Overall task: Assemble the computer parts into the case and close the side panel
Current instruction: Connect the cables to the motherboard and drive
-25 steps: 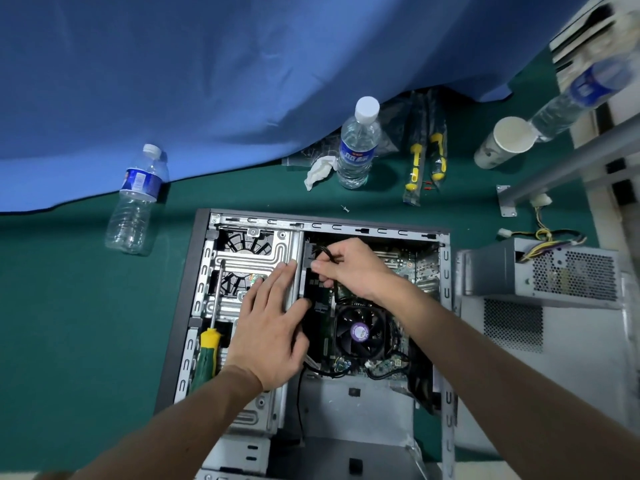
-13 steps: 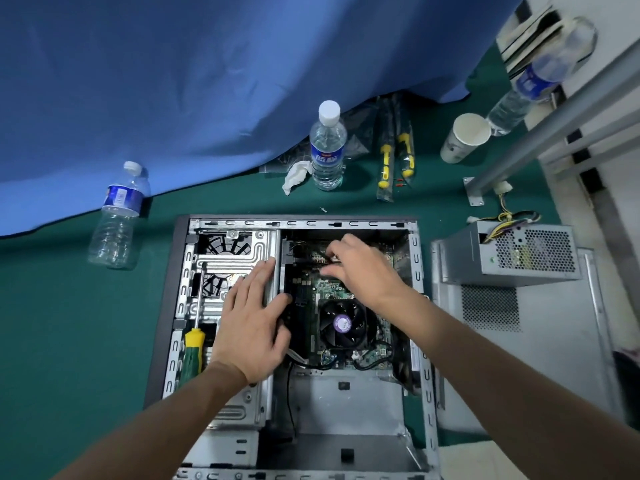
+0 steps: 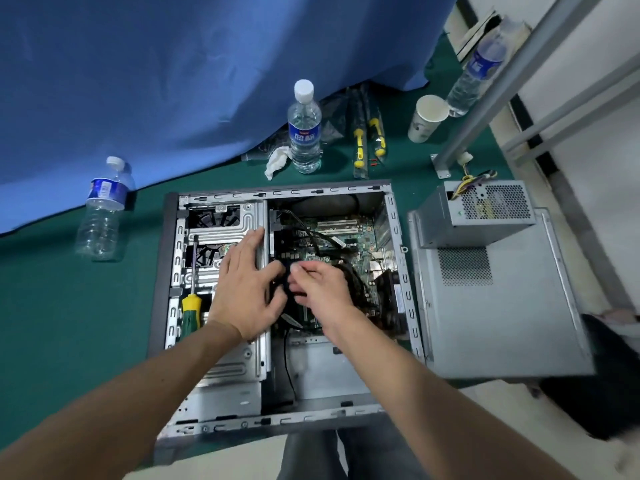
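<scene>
The open computer case point(image 3: 162, 271) lies on its side on the green table. Inside, the green motherboard point(image 3: 349, 233) shows at the upper right, and black cables point(image 3: 304, 233) run across it. My left hand point(image 3: 246, 289) rests flat with straight fingers on the silver drive cage point(image 3: 249, 216). Beside it, my right hand point(image 3: 322, 289) has curled fingers over the black cables near the cage's edge and hides the fan. What the fingertips pinch is blurred. The grey power supply point(image 3: 481, 209) sits on the loose side panel point(image 3: 502, 306), right of the case.
A green and yellow screwdriver point(image 3: 190, 306) lies in the case's left bay. Two water bottles point(image 3: 304, 129) point(image 3: 104, 209) stand on the table, a third point(image 3: 478, 71) lies at the back right by a paper cup point(image 3: 427, 116). Packaged screwdrivers point(image 3: 369, 136) and a crumpled tissue point(image 3: 277, 161) lie behind the case.
My right hand has come down from the upper part of the motherboard to the black cables next to my left hand. The camera has shifted, and my left hand has stayed on the drive cage.
</scene>
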